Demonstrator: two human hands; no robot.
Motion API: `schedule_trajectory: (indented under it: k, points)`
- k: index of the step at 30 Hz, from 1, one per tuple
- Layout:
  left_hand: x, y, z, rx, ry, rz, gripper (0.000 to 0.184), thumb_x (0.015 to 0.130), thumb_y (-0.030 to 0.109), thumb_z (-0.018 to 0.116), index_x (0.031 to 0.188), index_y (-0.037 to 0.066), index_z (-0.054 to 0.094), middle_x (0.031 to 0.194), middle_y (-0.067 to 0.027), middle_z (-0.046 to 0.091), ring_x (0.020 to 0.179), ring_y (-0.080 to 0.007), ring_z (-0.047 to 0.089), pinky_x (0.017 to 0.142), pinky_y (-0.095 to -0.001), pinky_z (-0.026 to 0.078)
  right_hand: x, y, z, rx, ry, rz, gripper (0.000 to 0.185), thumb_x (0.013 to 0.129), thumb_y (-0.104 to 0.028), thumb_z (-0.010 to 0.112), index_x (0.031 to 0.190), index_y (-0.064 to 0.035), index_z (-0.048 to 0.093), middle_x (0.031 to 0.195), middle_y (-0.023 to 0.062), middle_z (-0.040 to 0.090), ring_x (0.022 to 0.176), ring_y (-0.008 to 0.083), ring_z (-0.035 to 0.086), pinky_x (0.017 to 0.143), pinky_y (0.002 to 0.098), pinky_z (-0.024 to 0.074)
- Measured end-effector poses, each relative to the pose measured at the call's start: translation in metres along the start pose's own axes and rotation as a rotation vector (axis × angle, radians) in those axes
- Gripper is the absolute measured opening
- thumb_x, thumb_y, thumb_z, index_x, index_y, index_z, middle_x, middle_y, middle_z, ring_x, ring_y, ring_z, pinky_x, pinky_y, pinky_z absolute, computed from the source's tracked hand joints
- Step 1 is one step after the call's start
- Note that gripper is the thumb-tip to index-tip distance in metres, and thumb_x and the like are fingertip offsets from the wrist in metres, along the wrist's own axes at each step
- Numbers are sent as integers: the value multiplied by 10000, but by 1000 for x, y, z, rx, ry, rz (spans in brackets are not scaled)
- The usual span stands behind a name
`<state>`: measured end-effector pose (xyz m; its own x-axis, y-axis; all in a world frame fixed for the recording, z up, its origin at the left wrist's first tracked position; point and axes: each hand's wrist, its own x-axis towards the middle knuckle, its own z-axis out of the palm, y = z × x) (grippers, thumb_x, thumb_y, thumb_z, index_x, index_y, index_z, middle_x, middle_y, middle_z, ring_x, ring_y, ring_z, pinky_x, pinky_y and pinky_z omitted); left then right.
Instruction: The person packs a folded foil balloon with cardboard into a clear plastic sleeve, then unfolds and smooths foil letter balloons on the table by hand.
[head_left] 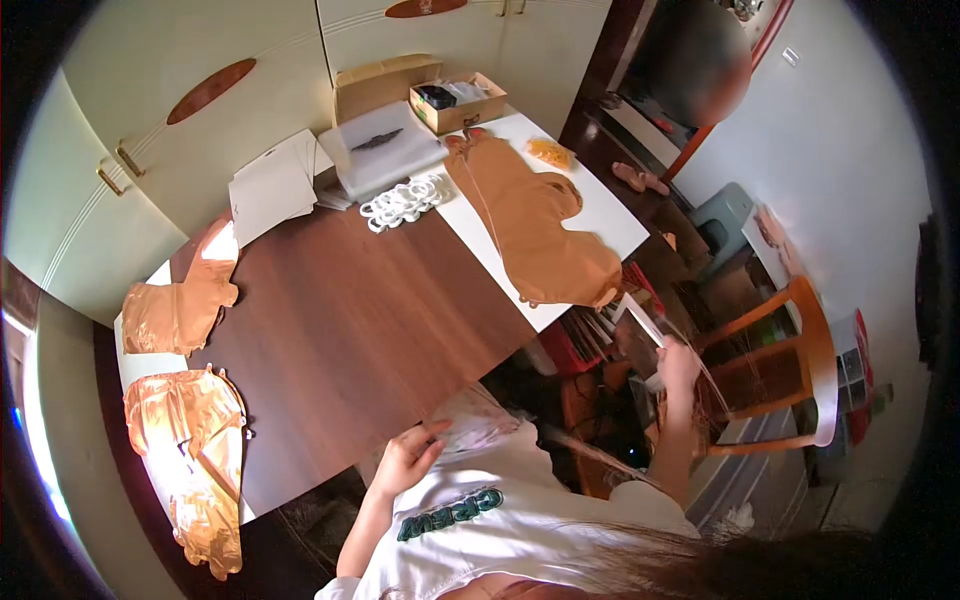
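My right hand (678, 362), off the table's right side, is closed on a flat, see-through sheet with a white edge (643, 320); its exact kind is unclear. My left hand (410, 456) is held before my white shirt near the table's front edge, fingers loosely bent and apart, with nothing visible in it. On the table's right part lies a flat orange-brown foil balloon (525, 215) with rounded lobes. Two shinier copper foil pieces, an upper one (180, 310) and a lower one (190, 440), lie along the left edge, the lower one hanging over it.
White plastic rings (405, 202) are heaped at the table's back, beside white cards (272, 190) and clear plastic bags (380, 155). A cardboard box (458, 105) and yellow packet (549, 153) sit farther right. A wooden chair (770, 365) and grey stool (722, 225) stand right.
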<state>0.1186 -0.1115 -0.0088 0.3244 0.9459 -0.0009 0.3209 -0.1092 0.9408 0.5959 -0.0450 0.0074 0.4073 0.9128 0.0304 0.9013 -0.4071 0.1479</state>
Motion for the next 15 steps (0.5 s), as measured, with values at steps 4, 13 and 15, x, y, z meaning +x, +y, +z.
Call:
schedule_trajectory:
  k: [4,13,15]
  points:
    - [-5,-2,0,-23,-16,-108,245,872,89,576,1098,9,619,1021,-147,661,884,-232,649,771,-324,506,5,2,-16,40,33,50,163,815,-239,614,869,-87,588,761,171,639,749,383,622,656,489,482]
    - [-2,-3,4,57,38,44,255,851,102,613,1098,40,618,829,-138,629,610,-203,578,590,-312,474,45,-40,59,89,-44,-153,154,809,-244,638,842,-101,592,766,148,656,757,349,641,641,484,494]
    - [-4,-6,4,70,54,65,254,851,103,612,1097,41,618,829,-139,628,612,-202,581,592,-310,477,59,-51,81,127,-101,-168,201,847,-271,582,859,-72,609,784,151,661,789,359,641,674,486,497]
